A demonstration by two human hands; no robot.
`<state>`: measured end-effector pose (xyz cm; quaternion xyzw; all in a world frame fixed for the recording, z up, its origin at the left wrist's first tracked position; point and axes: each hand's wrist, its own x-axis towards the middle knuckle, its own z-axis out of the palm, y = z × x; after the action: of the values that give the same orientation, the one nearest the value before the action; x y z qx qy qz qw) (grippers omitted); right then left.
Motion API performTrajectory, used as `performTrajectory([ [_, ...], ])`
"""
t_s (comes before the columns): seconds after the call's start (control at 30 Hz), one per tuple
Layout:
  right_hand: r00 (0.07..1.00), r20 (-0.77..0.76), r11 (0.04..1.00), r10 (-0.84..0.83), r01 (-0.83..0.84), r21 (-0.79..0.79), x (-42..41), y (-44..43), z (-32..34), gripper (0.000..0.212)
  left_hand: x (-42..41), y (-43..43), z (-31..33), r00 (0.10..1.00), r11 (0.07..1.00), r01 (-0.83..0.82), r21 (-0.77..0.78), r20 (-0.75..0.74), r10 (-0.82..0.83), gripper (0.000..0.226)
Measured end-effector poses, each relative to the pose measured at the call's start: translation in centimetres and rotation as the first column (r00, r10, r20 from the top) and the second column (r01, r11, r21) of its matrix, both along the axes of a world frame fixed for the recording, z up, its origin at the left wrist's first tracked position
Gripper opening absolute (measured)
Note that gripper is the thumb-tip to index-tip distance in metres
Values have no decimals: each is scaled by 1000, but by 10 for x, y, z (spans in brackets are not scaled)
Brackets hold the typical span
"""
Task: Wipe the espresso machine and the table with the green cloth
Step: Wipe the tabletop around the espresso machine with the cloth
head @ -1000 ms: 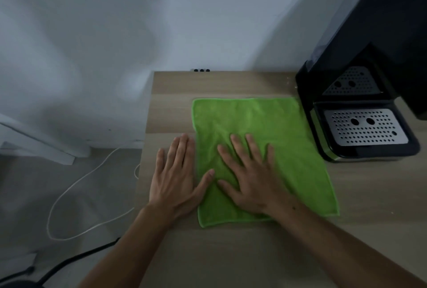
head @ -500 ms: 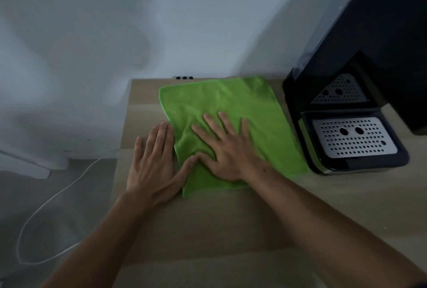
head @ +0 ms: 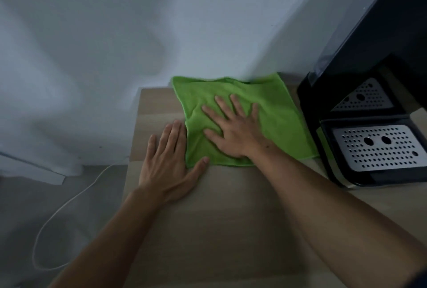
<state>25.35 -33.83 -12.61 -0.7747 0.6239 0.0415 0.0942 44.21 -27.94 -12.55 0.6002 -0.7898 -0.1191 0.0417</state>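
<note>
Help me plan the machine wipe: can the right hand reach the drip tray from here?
Probably yes. The right hand lies flat on the green cloth, just left of the drip tray, and nothing stands between them.

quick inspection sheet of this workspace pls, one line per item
surface: light wooden table, dimly lit
job's things: green cloth spread on the table, far edge bunched against the wall; black espresso machine to its right, perforated metal drip tray in place
clutter: nothing seen
grippers: right hand flat on the cloth, fingers spread; left hand flat on the table, thumb touching the cloth's near corner
cables: white cable looping on the floor left of the table
surroundings: plain white wall, grey floor
</note>
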Motion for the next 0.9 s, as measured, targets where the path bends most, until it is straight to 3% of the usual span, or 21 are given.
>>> performTrajectory([
  [0.1,972,11,972,-234,234,18,-20,8,0,71,-1,-11,1,1000,1000,12,7,11,-12,97],
  [0.17,955,-10,955,-295,295,-25,-28,33,-2,73,-4,-16,-1,1000,1000,3,9,7,-3,97],
  [0.33,1000,-15,1000,2,-2,-13,-7,15,4,68,-2,-17,-1,1000,1000,3,-12,9,-2,97],
  [0.43,999,3,999,40,-40,5,-3,-16,3,71,-1,-18,-1,1000,999,-2,-37,-4,2,97],
  [0.53,990,11,990,-139,138,36,-28,-22,-1,76,-4,-16,-2,1000,999,2,-40,0,-2,96],
  [0.67,901,39,902,-432,431,40,-56,9,1,78,-5,-15,0,1000,1000,0,-25,-1,0,94],
  [0.9,902,4,901,-432,431,54,-53,-18,5,80,-6,-15,1,1000,1000,-1,-17,4,1,96],
])
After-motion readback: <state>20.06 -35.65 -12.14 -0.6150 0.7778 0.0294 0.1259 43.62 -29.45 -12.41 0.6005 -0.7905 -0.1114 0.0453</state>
